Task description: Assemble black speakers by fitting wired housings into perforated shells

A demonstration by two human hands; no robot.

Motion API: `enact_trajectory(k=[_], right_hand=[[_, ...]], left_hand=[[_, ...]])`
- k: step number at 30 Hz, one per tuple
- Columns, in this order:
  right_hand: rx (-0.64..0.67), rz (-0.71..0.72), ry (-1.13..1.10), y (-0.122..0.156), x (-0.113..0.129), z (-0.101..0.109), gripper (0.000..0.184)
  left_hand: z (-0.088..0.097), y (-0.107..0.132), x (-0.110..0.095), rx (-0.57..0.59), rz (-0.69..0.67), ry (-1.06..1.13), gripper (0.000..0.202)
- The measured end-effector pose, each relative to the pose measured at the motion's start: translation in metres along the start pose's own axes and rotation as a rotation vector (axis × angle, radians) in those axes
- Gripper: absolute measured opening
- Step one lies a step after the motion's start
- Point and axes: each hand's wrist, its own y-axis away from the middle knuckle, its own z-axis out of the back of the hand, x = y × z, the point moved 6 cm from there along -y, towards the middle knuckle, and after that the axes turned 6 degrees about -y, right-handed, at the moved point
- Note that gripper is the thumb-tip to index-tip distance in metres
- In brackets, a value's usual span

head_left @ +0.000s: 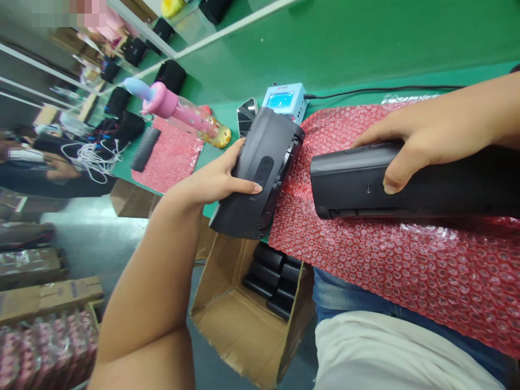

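My left hand (225,176) grips a black plastic housing (270,138), its thumb pressed on the front face near an oval recessed panel. That housing is tilted over the table edge, with clips or notches along its right side. A second, longer black housing (345,181) lies on red bubble wrap (349,244). Over its top my right hand (410,138) is closed, thumb on the front beside a small slot and fingers hidden behind. The right end of this housing runs out of view.
Behind the housings stand a light-blue device (286,100) with a screen and cable, and a phone (246,114). A pink-capped bottle (187,116) is to the left. Below the table edge, an open carton (231,325) holds several black parts. Other people sit along the line.
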Motion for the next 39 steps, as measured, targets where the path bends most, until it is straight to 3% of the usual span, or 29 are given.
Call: enact_trajectory(k=[8,15,24,33,39], right_hand=[[0.066,-0.089,0.085,0.003,0.005,-0.001,0.055],[0.051,-0.013,0.091,0.003,0.008,-0.001,0.054],[0.071,-0.131,0.051,0.005,0.006,-0.002,0.056],[0.031,-0.093,0.084,0.016,0.014,-0.002,0.051],[0.017,-0.010,0.009,0.017,0.009,-0.001,0.046]], left_hand=[[0.000,0.000,-0.004,0.005,-0.012,-0.022,0.108],[0.000,-0.001,-0.004,0.008,-0.015,-0.053,0.108],[0.001,-0.001,-0.002,-0.003,-0.010,-0.068,0.111],[0.001,0.000,-0.001,-0.017,0.024,-0.110,0.113],[-0.003,-0.001,0.001,-0.087,-0.055,-0.105,0.108]])
